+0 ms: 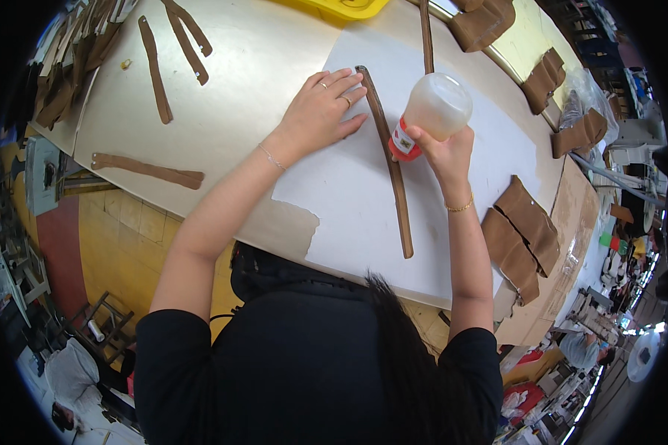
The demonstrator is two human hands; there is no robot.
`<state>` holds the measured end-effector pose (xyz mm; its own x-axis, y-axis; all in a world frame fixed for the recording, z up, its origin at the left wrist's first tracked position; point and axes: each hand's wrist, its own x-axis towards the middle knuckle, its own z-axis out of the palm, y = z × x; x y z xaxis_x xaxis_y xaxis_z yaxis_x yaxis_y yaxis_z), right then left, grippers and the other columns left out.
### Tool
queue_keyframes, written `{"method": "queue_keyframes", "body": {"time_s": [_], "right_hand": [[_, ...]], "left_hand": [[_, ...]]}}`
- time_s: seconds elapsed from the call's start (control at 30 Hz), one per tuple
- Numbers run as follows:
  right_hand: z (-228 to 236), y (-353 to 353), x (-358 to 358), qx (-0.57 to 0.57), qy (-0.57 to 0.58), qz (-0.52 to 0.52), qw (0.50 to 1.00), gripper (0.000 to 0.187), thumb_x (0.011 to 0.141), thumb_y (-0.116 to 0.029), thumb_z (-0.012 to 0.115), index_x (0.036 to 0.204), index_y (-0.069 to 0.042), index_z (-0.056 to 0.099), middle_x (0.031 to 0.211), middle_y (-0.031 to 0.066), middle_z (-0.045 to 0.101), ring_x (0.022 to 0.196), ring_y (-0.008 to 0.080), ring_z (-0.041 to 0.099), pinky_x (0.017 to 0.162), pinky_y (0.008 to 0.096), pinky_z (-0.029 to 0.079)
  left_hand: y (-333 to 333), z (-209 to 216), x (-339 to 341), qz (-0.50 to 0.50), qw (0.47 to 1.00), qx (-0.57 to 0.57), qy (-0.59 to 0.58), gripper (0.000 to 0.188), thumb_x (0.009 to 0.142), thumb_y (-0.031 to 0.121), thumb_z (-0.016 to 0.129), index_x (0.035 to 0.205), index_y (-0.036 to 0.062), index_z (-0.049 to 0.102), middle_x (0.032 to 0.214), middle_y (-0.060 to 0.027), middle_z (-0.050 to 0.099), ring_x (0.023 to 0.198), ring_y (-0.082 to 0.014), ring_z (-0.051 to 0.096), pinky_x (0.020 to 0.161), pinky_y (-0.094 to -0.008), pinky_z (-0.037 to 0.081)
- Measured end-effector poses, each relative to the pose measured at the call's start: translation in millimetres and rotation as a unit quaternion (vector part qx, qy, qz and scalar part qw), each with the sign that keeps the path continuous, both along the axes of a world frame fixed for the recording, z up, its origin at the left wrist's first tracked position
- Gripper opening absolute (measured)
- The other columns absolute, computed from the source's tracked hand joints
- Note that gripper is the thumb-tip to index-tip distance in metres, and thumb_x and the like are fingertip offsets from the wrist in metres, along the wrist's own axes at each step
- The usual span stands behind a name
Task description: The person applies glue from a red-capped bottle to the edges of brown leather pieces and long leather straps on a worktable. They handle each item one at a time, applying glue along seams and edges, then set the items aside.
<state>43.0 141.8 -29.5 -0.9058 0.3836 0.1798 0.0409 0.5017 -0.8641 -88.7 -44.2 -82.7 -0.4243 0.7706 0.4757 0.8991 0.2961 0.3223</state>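
Observation:
A long narrow brown leather strip (395, 178) lies on a sheet of white paper (349, 215), slanting from the upper middle toward me. My left hand (325, 107) rests flat with its fingers stretched out, their tips at the left edge of the strip near its far end. In my right hand (449, 152) is a cloudy plastic squeeze bottle (439, 107) with a red and white label, tipped so its label end points down at the middle of the strip. The bottle and hand hide where its tip meets the leather.
Several brown strips (154, 70) lie at the left of the table (245, 44), and stacked leather pieces (89, 44) fill its far left corner. Another strip (426, 37) is beyond the bottle. Wider brown pieces (523, 230) lie at right, beside cardboard (571, 222). A yellow tray (349, 9) sits at the far edge.

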Motion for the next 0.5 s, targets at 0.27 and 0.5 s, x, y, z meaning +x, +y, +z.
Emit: {"method": "queue_keyframes", "body": {"time_s": [0.27,0.5], "right_hand": [[-2,-5,34,-0.014,0.006,-0.019,1.000,0.045,0.068,-0.032,0.084,0.094,0.000,0.067,0.083,0.0091,0.071,0.076,0.0170,0.068,0.070,0.0290,0.053],[-1,-11,61,-0.021,0.008,-0.018,1.000,0.045,0.066,-0.032,0.084,0.093,0.000,0.067,0.082,0.0095,0.071,0.074,0.0174,0.068,0.068,0.0293,0.053]], "left_hand": [[0,-4,0,0.001,1.000,-0.003,0.016,0.036,0.081,0.025,0.068,0.112,0.0066,0.063,0.125,-0.0072,0.058,0.120,-0.0238,0.051,0.101,-0.0392,0.038],[0,-4,0,0.002,1.000,-0.012,0.022,0.036,0.083,0.025,0.067,0.113,0.0065,0.063,0.126,-0.0073,0.058,0.121,-0.0230,0.050,0.101,-0.0383,0.038]]}}
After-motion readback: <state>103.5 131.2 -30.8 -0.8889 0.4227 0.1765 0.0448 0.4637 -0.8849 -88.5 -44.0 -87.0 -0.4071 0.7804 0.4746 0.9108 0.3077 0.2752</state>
